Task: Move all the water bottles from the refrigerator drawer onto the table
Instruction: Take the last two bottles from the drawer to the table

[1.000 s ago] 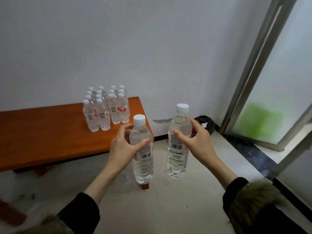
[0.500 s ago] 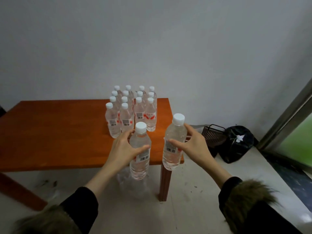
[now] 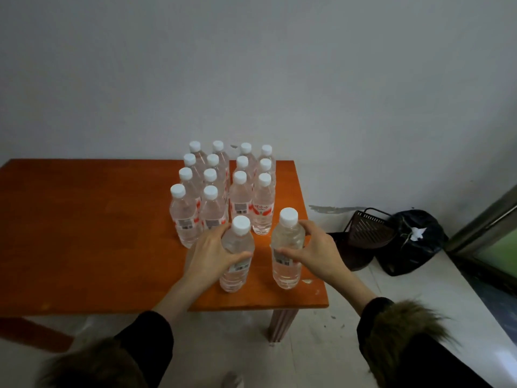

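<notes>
Two clear water bottles with white caps are upright over the orange wooden table, near its right front corner. My left hand grips the left bottle around its middle. My right hand grips the right bottle the same way. Whether their bases touch the tabletop I cannot tell. Just behind them stands a tight group of several identical bottles in rows, some with red labels. The refrigerator drawer is out of view.
A table leg stands under the right front corner. On the floor to the right are a dark mesh basket and a black plastic bag. A window frame runs along the far right.
I have come up to the table; both hands have carried their bottles forward from over the floor to above the tabletop, close behind the standing group.
</notes>
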### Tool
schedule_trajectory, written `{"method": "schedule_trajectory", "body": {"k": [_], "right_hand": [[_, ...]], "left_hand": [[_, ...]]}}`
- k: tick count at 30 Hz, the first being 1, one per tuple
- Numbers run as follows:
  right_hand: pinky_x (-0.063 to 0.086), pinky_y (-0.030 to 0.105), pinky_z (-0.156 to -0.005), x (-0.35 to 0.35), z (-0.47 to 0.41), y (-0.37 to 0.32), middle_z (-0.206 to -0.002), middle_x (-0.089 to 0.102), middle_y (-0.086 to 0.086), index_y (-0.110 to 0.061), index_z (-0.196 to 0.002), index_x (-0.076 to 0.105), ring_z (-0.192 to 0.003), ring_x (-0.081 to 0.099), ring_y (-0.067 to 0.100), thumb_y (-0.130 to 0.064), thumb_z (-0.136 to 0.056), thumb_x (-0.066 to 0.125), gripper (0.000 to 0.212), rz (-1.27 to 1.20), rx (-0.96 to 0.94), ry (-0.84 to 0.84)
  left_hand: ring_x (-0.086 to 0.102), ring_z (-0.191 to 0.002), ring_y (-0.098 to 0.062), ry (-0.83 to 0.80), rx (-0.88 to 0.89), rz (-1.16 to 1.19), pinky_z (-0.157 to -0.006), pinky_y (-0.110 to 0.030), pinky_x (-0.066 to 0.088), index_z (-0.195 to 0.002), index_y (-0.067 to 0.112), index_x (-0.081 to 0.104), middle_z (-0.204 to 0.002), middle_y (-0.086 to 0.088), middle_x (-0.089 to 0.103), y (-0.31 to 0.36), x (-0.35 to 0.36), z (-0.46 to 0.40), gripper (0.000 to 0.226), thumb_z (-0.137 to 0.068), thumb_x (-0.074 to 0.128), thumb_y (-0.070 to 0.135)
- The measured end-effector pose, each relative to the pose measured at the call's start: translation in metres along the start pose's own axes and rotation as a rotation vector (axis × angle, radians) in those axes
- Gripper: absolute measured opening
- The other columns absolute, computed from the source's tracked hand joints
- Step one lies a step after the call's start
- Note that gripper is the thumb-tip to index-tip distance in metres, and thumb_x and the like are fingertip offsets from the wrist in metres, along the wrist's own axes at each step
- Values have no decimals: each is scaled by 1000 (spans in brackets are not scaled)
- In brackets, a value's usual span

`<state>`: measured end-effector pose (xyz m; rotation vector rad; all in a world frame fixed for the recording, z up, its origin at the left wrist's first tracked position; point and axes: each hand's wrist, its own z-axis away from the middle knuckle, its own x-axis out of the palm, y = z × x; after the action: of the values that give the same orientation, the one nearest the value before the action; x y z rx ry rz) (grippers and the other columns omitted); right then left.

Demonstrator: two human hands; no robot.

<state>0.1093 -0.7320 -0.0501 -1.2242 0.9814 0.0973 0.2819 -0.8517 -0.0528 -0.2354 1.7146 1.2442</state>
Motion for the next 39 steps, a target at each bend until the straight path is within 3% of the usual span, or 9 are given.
{"method": "schedule_trajectory", "body": {"k": [5,10,16,20,22,28,35,39], "right_hand": [[46,25,-84,26,-43,4,-123,58,-2,-21,-128,44,-109,56,14,-43,-64,80,77,-14,67,-4],[44,24,-87,44,-79,8,-127,56,-2,-19,-131,43,-114,53,14,-34,-66,81,77,-30,84,-33],[47,27,-93,56,-99,18,-128,56,-5,-20,-133,42,-107,48,2,-31,-66,83,79,-83,105,-56],[47,33,-97,60,-107,21,-128,55,-7,-23,-133,43,-113,51,6,-31,-65,83,79,-123,113,-78],[46,33,-98,59,-110,22,-126,54,-7,-25,-131,45,-113,49,7,-31,-66,82,76,-130,105,-93],[43,30,-99,58,-115,24,-113,38,-6,-25,-131,48,-107,37,6,-27,-66,83,73,-152,132,-122],[40,21,-92,63,-116,22,-127,44,-8,-23,-126,40,-115,42,4,-22,-65,84,76,-258,165,-78],[42,24,-96,67,-111,21,-129,50,-5,-23,-123,42,-116,46,7,-23,-66,83,71,-200,191,2]], "left_hand": [[54,-120,-20,-69,21,35,-100,-39,45,-131,16,48,-130,-4,58,-14,10,-45,78,-64,79,41],[52,-123,-20,-159,35,111,-103,-41,43,-131,17,47,-131,-2,57,-23,18,-80,74,-67,79,34],[47,-127,-18,-178,39,158,-105,-37,37,-135,20,43,-136,0,53,-26,26,-101,75,-70,78,32],[44,-129,-16,-167,70,184,-104,-29,31,-134,19,44,-137,2,51,-24,28,-108,72,-72,77,26],[45,-128,-16,-185,65,188,-105,-32,32,-134,21,44,-136,3,52,-27,30,-111,71,-72,77,26],[42,-130,-18,-167,23,210,-108,-39,32,-135,20,41,-137,1,50,-24,32,-116,70,-74,75,19],[43,-130,-25,-101,-48,174,-106,-41,34,-137,15,36,-137,-5,50,-19,32,-115,73,-75,74,21],[52,-121,-25,-18,-42,152,-97,-35,42,-125,12,42,-129,-7,56,-17,35,-110,60,-75,74,20]]}}
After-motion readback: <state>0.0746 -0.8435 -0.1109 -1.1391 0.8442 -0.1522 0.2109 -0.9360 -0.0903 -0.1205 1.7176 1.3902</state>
